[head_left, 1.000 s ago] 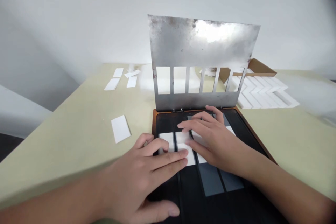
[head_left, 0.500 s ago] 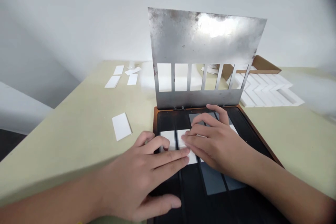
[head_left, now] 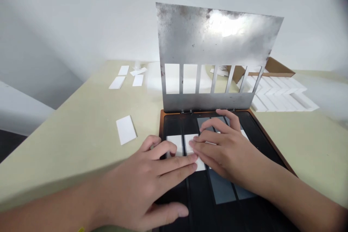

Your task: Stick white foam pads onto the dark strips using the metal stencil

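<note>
A black board point(head_left: 201, 203) with a brown edge lies before me, and a metal plate point(head_left: 190, 32) with several rectangular cut-outs stands upright at its far edge. White cards lie in a row on the board. My left hand point(head_left: 160, 174) is spread, two stretched fingertips resting on a white card point(head_left: 200, 165) and a curled finger over the leftmost card point(head_left: 175, 140). My right hand point(head_left: 223, 145) touches the upper part of the same card with its fingertips, its other fingers raised and apart. Grey rectangles point(head_left: 221, 188) show beneath my right hand.
A loose white card point(head_left: 126, 129) lies on the table point(head_left: 89, 130) left of the board. Several more cards point(head_left: 117, 82) lie farther back. Behind the plate at right are a brown cardboard box point(head_left: 280, 68) and stacked white pieces point(head_left: 285, 101).
The view has shifted slightly, so the plate appears a little higher and farther right. Both hands stay at the same card with almost no change of pose.
</note>
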{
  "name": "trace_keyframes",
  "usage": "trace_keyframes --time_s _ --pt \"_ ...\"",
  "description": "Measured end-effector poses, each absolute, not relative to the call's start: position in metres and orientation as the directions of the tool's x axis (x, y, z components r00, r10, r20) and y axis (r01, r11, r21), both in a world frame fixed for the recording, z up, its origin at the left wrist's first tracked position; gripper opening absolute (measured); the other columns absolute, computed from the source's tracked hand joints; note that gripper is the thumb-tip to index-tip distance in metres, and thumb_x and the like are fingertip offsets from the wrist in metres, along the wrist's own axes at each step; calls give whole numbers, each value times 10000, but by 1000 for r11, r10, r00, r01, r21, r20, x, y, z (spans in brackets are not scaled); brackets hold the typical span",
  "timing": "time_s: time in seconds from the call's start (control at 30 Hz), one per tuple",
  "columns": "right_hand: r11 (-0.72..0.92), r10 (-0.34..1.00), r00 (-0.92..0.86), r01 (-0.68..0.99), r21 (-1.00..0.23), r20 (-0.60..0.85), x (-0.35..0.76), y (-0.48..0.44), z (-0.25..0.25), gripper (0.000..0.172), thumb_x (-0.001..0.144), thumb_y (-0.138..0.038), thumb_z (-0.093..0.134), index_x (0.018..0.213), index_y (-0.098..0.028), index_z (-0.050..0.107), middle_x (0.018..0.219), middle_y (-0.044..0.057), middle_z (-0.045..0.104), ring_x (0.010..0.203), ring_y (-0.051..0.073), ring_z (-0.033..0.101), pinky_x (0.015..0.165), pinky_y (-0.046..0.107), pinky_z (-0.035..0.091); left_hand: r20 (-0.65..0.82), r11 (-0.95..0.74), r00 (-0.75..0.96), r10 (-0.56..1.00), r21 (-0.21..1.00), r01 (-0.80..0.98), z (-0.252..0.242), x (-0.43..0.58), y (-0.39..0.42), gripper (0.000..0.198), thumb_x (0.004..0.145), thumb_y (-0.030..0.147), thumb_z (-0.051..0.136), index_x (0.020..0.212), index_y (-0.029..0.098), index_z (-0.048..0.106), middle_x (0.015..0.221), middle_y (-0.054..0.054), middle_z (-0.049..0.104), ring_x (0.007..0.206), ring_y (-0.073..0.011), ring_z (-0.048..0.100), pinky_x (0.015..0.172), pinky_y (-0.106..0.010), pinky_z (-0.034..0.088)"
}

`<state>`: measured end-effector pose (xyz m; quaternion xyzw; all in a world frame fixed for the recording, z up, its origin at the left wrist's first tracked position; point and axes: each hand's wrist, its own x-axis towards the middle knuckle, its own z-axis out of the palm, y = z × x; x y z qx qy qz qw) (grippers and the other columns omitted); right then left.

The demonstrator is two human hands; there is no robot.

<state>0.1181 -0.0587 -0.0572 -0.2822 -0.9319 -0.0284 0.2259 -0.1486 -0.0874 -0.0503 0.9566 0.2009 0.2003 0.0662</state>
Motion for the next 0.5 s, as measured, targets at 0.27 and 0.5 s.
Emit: trace_keyframes --time_s 0.27,0.5 --pt "827 540 -728 551 -108 422 118 -60 -58 142 1007 -149 654 1044 -224 768 888 -17 778 1071 242 628 1229 566 172 369 -906 830 419 222 359 -52 -148 -88 515 1017 438 672 1438 144 650 1438 -52 712 1109 -287 591 936 -437 345" --pt "824 549 -728 554 -121 410 118 -61 -56 165 1008 -137 641 1048 -227 773 873 -13 769 1083 249 631 1224 565 180 362 -912 837 409 190 364 -46 -147 -87 501 1007 439 678 1416 150 665 1347 -95 744 1067 -292 598 911 -437 381"
